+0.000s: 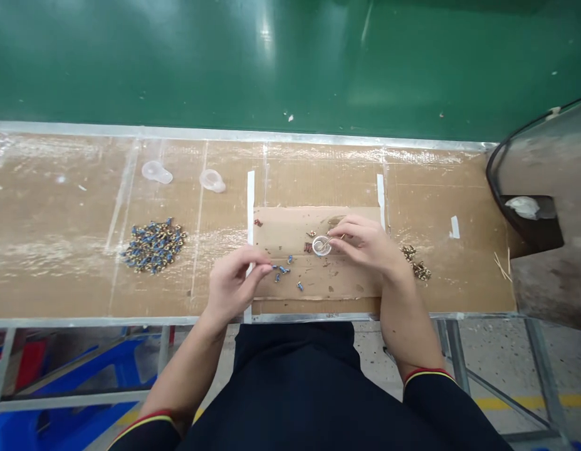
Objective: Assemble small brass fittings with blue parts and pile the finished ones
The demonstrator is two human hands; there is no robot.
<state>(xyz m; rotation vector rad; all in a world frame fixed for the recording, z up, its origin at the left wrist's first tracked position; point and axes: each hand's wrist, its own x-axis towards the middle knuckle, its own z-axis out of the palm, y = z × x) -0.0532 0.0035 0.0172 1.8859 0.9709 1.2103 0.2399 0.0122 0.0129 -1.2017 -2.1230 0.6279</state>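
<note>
My left hand (237, 279) pinches a small blue-and-brass part (274, 267) at the left side of a cardboard sheet (313, 289). Several similar blue parts (299, 286) lie just right of its fingertips. Between the fingers of my right hand (360, 244) is a thin stick (336, 237), its tip in a small round clear dish (321, 245). A few brass pieces (311, 233) rest above the dish. Far to the left is a heap of blue-and-brass parts (155, 246). Beyond my right wrist lies a smaller pile of brass parts (420, 270).
Two translucent plastic scoops (157, 171) (212, 180) lie at the back left. Thin sticks (502, 266) are at the right end, beside a grey metal housing (548, 282) with a black cable. A green surface (290, 69) runs behind the table.
</note>
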